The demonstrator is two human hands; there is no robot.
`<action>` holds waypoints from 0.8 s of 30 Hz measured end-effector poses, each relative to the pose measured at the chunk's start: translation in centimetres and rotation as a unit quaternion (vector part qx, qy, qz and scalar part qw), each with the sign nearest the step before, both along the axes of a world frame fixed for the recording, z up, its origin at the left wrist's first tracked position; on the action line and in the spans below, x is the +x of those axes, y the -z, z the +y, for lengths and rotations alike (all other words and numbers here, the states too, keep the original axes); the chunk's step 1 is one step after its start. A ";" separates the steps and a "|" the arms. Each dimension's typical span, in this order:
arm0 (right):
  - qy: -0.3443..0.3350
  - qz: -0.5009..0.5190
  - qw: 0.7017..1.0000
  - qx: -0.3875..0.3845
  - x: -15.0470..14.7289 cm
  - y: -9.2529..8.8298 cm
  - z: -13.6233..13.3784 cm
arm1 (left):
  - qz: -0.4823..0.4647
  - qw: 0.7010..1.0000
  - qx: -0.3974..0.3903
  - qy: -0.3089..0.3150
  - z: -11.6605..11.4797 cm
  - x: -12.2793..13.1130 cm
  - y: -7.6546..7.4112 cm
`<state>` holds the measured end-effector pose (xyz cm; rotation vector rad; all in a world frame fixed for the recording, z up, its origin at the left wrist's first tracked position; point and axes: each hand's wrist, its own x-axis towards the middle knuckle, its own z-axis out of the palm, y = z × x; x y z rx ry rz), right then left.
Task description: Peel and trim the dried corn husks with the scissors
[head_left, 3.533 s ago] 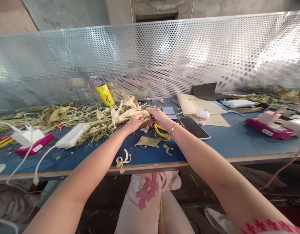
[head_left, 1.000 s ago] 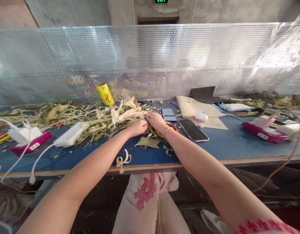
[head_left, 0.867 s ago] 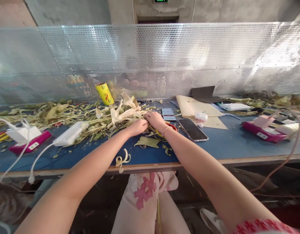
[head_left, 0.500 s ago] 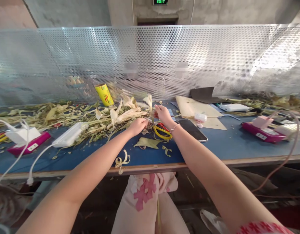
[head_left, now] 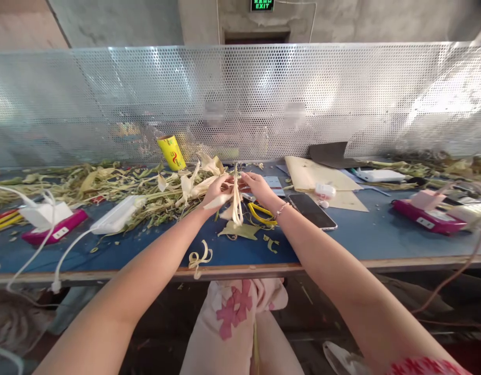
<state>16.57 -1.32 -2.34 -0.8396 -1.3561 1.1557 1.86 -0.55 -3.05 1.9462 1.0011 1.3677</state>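
Note:
My left hand and my right hand meet over the blue table, both closed around the stem end of a pale dried flower. Its long petals hang downward between them. The fingertips are partly hidden, so the exact grip is unclear. Just below my right hand lies a yellow-handled tool, perhaps scissors. A flat piece of dry husk rests under the flower. Left of my left hand, more pale dried flowers lie on a heap of dry stems.
A phone and brown paper are to the right. A yellow tube leans at the back before a perforated metal screen. White power strip and magenta sockets with cables flank the workspace. Curled husk scraps lie at the front edge.
The pale flower has turned from pointing up to hanging down between my hands. My left hand has risen and opened wider around it; the view has shifted slightly.

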 end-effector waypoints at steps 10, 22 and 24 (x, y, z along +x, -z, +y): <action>0.001 -0.032 0.999 0.009 -0.6 -0.2 -0.7 | 0.069 0.972 0.211 -0.077 -0.7 -0.3 -0.2; 0.023 -0.123 0.991 0.049 -0.6 0.0 -0.5 | 0.244 0.867 0.426 -0.089 -1.7 -1.1 -1.3; 0.065 -0.205 0.973 0.081 -0.3 -0.3 -0.6 | 0.192 0.906 0.368 -0.086 -1.4 -1.1 -1.4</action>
